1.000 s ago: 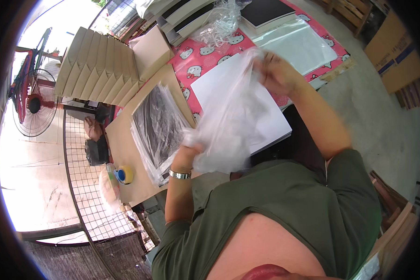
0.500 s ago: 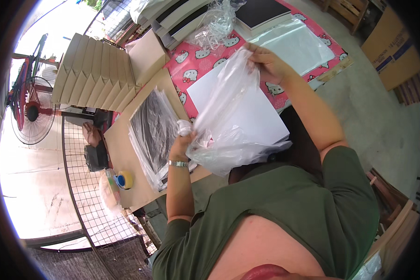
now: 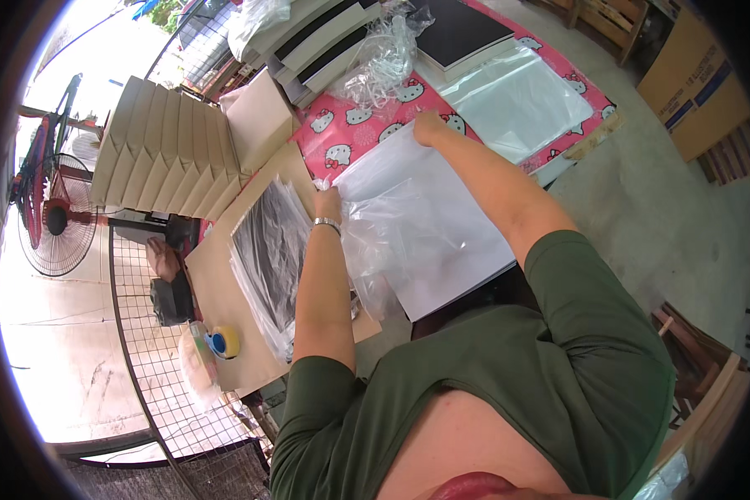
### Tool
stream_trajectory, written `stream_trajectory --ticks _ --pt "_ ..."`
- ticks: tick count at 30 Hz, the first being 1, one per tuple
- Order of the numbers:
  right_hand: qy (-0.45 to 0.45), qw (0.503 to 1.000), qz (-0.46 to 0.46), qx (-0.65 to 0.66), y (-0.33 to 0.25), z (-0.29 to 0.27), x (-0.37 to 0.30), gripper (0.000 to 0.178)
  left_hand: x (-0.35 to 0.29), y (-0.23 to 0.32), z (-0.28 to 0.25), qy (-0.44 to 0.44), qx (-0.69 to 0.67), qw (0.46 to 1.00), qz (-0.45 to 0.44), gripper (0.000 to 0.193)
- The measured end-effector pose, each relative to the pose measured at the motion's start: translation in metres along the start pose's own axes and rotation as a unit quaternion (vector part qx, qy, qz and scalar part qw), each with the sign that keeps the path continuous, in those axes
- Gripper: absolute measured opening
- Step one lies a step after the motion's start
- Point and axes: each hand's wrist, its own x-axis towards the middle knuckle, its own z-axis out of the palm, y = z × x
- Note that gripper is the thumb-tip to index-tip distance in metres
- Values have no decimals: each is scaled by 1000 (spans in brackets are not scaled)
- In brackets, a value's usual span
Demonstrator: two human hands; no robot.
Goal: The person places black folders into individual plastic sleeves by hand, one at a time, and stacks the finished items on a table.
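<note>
A clear plastic bag [image 3: 371,250] is drawn out over a stack of white sheets [image 3: 462,250], which rests across the near edge of the table. My left hand [image 3: 328,202] is closed on the bag at its left far corner, with a bunched bit of plastic poking past the fingers. At the far corner of the stack, my right hand [image 3: 429,130] is closed on the bag's edge; its fingertips are mostly hidden. Left of my left forearm lies a pile of dark sheets in clear plastic [image 3: 271,242].
Tan folded packets [image 3: 167,150] stand in a row at the left, near a fan [image 3: 57,218]. A tape roll [image 3: 223,342] sits on the brown board [image 3: 217,283]. Crumpled plastic [image 3: 379,71], flat clear bags [image 3: 517,100] and black-topped stacks [image 3: 462,33] lie on the pink cloth [image 3: 337,133].
Both hands have moved away from me, and the right has come down to the stack's far corner. The bag, lifted and bunched before, now spreads flatter over the white sheets.
</note>
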Motion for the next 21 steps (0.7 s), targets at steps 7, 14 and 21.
stream_trajectory --ticks 7,14,21 --pt "-40 994 -28 93 -29 -76 20 31 -22 39 -63 -2 173 970 170 30" --pt "-123 856 64 498 -14 -296 -3 27 -143 191 -170 8 -31 985 172 28" --pt "-183 646 -62 739 2 -336 -80 40 -210 198 -230 -211 -166 963 41 21"
